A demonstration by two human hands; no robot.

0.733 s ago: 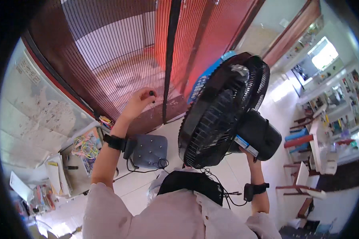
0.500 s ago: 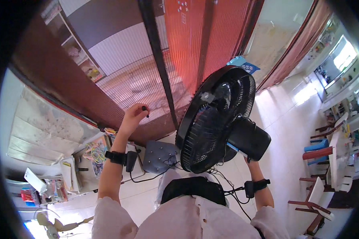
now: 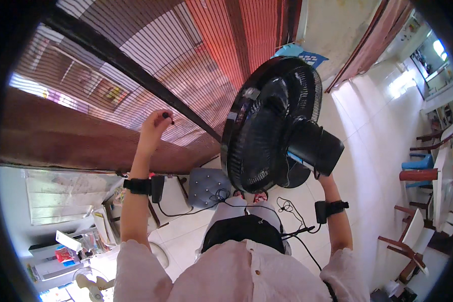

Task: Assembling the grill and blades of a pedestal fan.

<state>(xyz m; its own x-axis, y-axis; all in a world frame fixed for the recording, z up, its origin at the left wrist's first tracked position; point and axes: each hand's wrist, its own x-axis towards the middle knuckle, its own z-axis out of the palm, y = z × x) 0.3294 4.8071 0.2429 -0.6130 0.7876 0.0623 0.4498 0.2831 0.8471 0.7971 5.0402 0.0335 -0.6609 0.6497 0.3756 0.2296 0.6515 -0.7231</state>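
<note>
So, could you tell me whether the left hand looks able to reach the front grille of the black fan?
Probably yes: the left hand, pinching a small dark part, is raised beside the black fan, with nothing between them.

Blue label (image 3: 301, 159) on black fan (image 3: 272, 126)

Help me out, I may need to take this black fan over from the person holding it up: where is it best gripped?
Probably the fan is best taken by the stubby motor housing behind the grille, coming from below and behind, where the right hand already supports it. The housing is solid and compact; the wire grille looks thin and wide. The left hand pinches a small dark part.
</note>
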